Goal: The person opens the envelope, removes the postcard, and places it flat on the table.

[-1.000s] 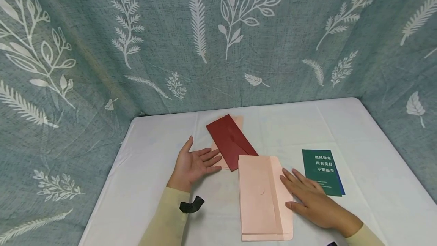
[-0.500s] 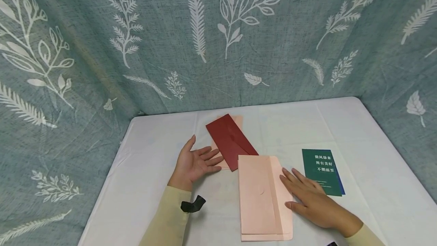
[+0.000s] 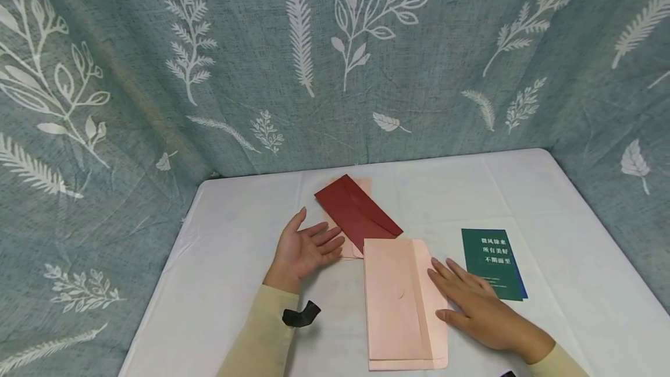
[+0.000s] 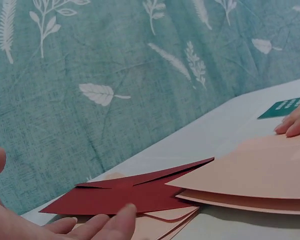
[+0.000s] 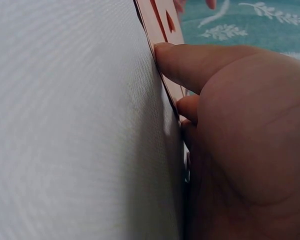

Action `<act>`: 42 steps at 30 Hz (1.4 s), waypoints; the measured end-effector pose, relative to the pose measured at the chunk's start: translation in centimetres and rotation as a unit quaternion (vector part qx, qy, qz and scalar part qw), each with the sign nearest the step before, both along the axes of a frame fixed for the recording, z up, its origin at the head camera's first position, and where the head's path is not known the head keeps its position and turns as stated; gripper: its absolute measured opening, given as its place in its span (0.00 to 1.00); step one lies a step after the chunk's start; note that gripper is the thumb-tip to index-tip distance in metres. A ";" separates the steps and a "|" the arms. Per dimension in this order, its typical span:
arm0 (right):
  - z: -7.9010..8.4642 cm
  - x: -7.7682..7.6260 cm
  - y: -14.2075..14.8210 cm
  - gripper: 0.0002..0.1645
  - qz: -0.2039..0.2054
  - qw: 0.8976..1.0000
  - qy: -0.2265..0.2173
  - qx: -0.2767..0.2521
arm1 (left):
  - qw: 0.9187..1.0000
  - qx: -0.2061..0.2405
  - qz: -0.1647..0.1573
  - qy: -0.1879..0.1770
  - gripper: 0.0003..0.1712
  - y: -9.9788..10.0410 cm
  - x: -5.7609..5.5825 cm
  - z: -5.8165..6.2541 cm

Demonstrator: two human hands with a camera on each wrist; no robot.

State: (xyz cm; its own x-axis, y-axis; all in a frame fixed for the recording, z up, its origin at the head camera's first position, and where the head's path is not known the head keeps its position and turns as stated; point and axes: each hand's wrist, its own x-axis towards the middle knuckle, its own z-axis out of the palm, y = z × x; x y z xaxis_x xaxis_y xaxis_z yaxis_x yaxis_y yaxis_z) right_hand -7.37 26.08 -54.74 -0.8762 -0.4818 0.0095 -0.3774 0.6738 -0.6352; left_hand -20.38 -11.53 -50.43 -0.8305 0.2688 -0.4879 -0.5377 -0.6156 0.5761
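A white cloth covers the tabletop (image 3: 235,220) under both hands, and beyond them hangs a blue-green curtain (image 3: 235,74) printed with white leaves and sprigs. Two hands show, each from a pale yellow sleeve. The left hand (image 3: 303,252) lies palm up, fingers extended and slightly spread, gripping nothing; the right hand (image 3: 484,310) is palm down, fingers straight, its fingertips on the side of the front pink envelopes (image 3: 395,295) nearest it. These lie between the hands, at least two stacked. Just beyond the left fingertips is one red envelope (image 3: 353,208), aslant over the rear pink envelopes (image 3: 364,184), whose exact number is hidden; whether the left fingers touch either, I cannot tell. Two cards lie just beyond the right hand: one green card (image 3: 473,243) with white lettering, and one blue card (image 3: 522,288) showing only an edge beneath it.
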 end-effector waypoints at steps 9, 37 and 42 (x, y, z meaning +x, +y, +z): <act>0.0 0.0 0.1 0.46 0.000 1.000 0.001 0.004 | 1.000 0.015 0.013 0.019 0.45 1.0 0.0 0.1; 0.1 0.1 0.0 0.45 0.001 1.000 0.017 0.004 | 0.981 -0.185 0.046 0.036 0.38 1.2 -4.6 0.4; 0.0 0.0 0.0 0.46 -0.001 1.000 0.009 0.011 | 0.978 -0.204 0.033 0.013 0.43 1.1 -6.2 0.8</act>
